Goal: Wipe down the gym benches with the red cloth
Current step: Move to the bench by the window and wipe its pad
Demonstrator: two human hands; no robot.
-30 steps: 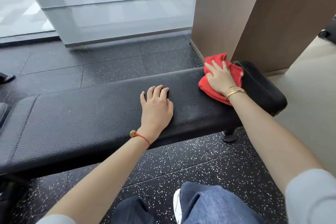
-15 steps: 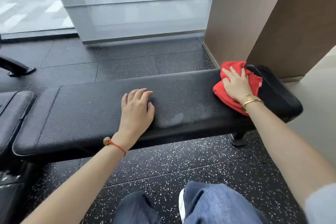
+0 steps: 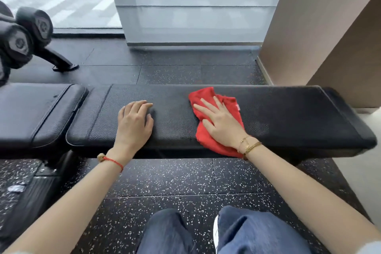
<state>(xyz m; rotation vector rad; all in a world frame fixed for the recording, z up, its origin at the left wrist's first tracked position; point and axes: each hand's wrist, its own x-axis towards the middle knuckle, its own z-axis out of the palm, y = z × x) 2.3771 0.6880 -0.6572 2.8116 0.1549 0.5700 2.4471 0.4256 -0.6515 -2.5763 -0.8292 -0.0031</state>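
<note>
My right hand [image 3: 221, 122] lies flat, fingers spread, pressing the crumpled red cloth [image 3: 216, 117] onto the black leather-grain bench pad [image 3: 288, 117], while my left hand [image 3: 135, 123], palm down and empty, braces me.

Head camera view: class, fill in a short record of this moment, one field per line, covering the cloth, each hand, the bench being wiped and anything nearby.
cloth: red cloth, spread flat on the pad, near edge drooping over the front
right hand: right hand pressed flat on the cloth, fingers spread
left hand: left hand resting palm-down on bare pad, holding nothing
bench: black bench, long pad with textured surface
neighbour: second bench pad to the left, separated by a gap
nearby: dumbbells at far left
floor: speckled black floor
</note>
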